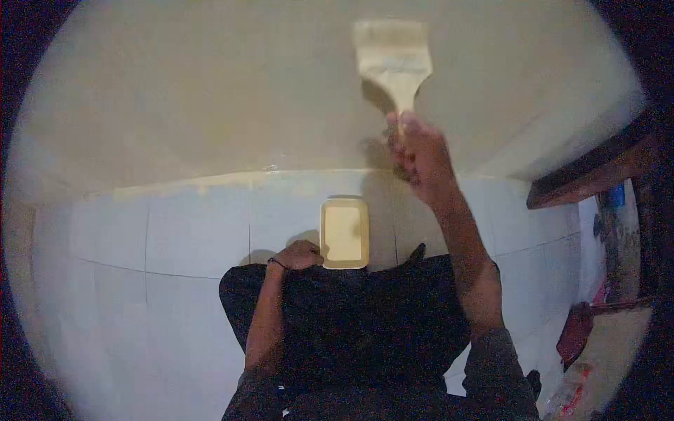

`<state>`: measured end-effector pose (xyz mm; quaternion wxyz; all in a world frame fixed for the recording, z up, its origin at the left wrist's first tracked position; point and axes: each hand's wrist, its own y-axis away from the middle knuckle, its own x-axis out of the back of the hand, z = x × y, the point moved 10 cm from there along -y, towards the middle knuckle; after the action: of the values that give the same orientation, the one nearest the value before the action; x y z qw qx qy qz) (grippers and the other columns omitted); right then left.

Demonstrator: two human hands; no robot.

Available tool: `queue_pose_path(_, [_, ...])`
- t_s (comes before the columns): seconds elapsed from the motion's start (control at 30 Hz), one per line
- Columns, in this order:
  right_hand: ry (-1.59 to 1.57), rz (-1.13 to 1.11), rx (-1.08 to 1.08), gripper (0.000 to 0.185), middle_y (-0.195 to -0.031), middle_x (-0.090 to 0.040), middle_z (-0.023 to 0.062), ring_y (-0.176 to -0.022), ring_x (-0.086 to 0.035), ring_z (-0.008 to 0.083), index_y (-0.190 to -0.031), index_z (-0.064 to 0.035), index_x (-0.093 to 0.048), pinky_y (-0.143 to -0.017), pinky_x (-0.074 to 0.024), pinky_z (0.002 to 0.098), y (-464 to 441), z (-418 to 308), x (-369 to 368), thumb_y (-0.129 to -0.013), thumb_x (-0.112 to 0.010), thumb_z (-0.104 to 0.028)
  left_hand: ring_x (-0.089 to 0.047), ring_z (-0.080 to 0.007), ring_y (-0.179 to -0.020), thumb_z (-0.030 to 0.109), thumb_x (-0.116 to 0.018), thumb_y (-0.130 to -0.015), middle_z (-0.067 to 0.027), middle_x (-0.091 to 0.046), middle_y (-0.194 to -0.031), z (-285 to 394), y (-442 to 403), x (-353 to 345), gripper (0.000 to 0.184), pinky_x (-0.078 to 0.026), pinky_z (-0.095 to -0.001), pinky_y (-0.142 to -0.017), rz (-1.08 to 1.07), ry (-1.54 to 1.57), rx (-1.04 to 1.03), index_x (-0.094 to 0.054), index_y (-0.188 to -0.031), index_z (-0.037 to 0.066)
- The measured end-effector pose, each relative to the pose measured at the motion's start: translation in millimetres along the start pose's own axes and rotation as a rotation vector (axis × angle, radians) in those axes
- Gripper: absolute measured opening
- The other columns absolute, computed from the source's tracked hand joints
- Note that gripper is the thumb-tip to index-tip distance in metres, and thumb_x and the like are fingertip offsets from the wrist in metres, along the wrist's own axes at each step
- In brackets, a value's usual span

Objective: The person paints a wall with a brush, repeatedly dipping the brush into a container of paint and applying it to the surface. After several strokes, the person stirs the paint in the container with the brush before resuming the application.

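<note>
My right hand (419, 151) is closed round the handle of a wide paintbrush (394, 59), its bristles pointing up against the wall (232, 91). The brush is slightly blurred and looks coated in cream paint. In front of my lap, a rectangular tray (344, 264) of cream-coloured paint rests on the tiled floor. My left hand (300, 255) lies at the tray's left edge, its fingers curled and touching the rim or just beside it. Whether those fingers grip the rim cannot be made out. A dark band circles the left wrist.
Pale floor tiles (196, 228) spread around my folded legs (344, 323). Cream paint marks run along the wall's foot. At the right stand a dark wooden frame (590, 168), a blue object (616, 195) and a dark red cloth-like item (576, 333).
</note>
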<state>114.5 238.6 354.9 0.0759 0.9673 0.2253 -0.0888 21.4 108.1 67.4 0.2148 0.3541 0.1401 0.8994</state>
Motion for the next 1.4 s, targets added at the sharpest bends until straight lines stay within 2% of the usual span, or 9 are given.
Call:
queue_pose_path(0.13, [0.031,-0.025,-0.127,0.033,-0.056,-0.040,-0.0017,-0.038,-0.035,0.0053,-0.095,-0.0056,-0.047,-0.031,-0.0279,0.0181,14.1,63.2,28.1,-0.079,-0.049,-0.035,-0.053,-0.0290,-0.076,0.033,-0.047,-0.067,-0.0162,-0.057,-0.079,4.1,4.6,-7.2,0.035,-0.040,-0.0374,-0.071,0.010,-0.021,0.006,-0.058,-0.076,0.000])
queue_pose_path(0.2, [0.618,-0.209,0.429,0.031,-0.058,-0.042,-0.0003,-0.039,-0.036,0.0059,-0.095,-0.0063,-0.047,-0.032,-0.0297,0.0186,22.9,72.3,27.6,-0.079,-0.050,-0.033,-0.053,-0.0296,-0.076,0.033,-0.047,-0.067,-0.0169,-0.057,-0.079,8.0,5.2,-4.0,0.037,-0.040,-0.0375,-0.071,0.018,-0.023,-0.019,-0.057,-0.077,-0.001])
queue_pose_path(0.27, [0.194,-0.066,-0.279,0.028,-0.062,-0.045,0.0018,-0.043,-0.040,0.0066,-0.093,-0.0070,-0.048,-0.034,-0.0308,0.0187,50.8,143.5,44.0,-0.079,-0.050,-0.031,-0.053,-0.0306,-0.076,0.034,-0.048,-0.068,-0.0176,-0.056,-0.080,23.7,8.6,-1.4,0.038,-0.040,-0.0372,-0.071,-0.043,-0.083,-0.049,-0.057,-0.078,-0.001])
queue_pose_path(0.37, [0.200,-0.240,0.065,0.025,-0.063,-0.045,0.0017,-0.047,-0.042,0.0066,-0.090,-0.0081,-0.047,-0.033,-0.0300,0.0178,90.2,179.1,36.6,-0.079,-0.051,-0.030,-0.053,-0.0305,-0.079,0.036,-0.048,-0.068,-0.0178,-0.056,-0.083,-4.9,2.7,-10.2,0.039,-0.040,-0.0360,-0.071,0.000,0.020,0.028,-0.057,-0.078,-0.001])
queue_pose_path(0.43, [-0.481,-0.135,-0.765,0.022,-0.060,-0.042,0.0002,-0.045,-0.038,0.0056,-0.089,-0.0095,-0.045,-0.032,-0.0277,0.0167,136.6,238.1,18.0,-0.080,-0.049,-0.030,-0.053,-0.0302,-0.079,0.036,-0.049,-0.068,-0.0176,-0.056,-0.083,1.7,8.3,-7.9,0.039,-0.041,-0.0356,-0.071,-0.006,0.027,0.028,-0.057,-0.079,-0.001])
queue_pose_path(0.6, [-0.580,-0.016,-0.821,0.022,-0.058,-0.038,-0.0025,-0.040,-0.031,0.0040,-0.086,-0.0106,-0.043,-0.031,-0.0240,0.0157,133.6,280.2,16.0,-0.082,-0.045,-0.032,-0.054,-0.0296,-0.078,0.036,-0.051,-0.067,-0.0172,-0.057,-0.080,7.6,0.9,-13.0,0.040,-0.042,-0.0353,-0.069,-0.056,0.048,-0.086,-0.057,-0.080,-0.001])
queue_pose_path(0.87, [-0.535,-0.009,-0.871,0.020,-0.058,-0.037,-0.0025,-0.040,-0.030,0.0043,-0.084,-0.0120,-0.042,-0.031,-0.0222,0.0154,137.1,278.3,5.1,-0.084,-0.042,-0.032,-0.055,-0.0259,-0.077,0.033,-0.054,-0.067,-0.0149,-0.059,-0.079,-3.9,12.2,-15.5,0.035,-0.042,-0.0334,-0.071,-0.108,0.284,0.156,-0.058,-0.081,0.001])
queue_pose_path(0.97, [-0.599,-0.002,-0.916,0.018,-0.058,-0.038,-0.0024,-0.040,-0.030,0.0049,-0.083,-0.0129,-0.042,-0.031,-0.0219,0.0159,141.9,273.4,5.7,-0.084,-0.042,-0.031,-0.055,-0.0230,-0.075,0.033,-0.054,-0.068,-0.0141,-0.059,-0.079,2.7,-0.6,-16.7,0.035,-0.042,-0.0321,-0.070,-0.095,0.185,-0.001,-0.058,-0.083,0.001])
queue_pose_path(1.4, [-0.472,0.126,-0.889,0.018,-0.057,-0.037,-0.0023,-0.038,-0.029,0.0054,-0.084,-0.0130,-0.041,-0.030,-0.0209,0.0169,158.1,284.1,11.3,-0.082,-0.045,-0.030,-0.055,-0.0231,-0.075,0.034,-0.053,-0.069,-0.0148,-0.059,-0.081,24.5,9.5,-5.7,0.040,-0.041,-0.0324,-0.071,-0.108,0.115,0.085,-0.057,-0.087,-0.001])
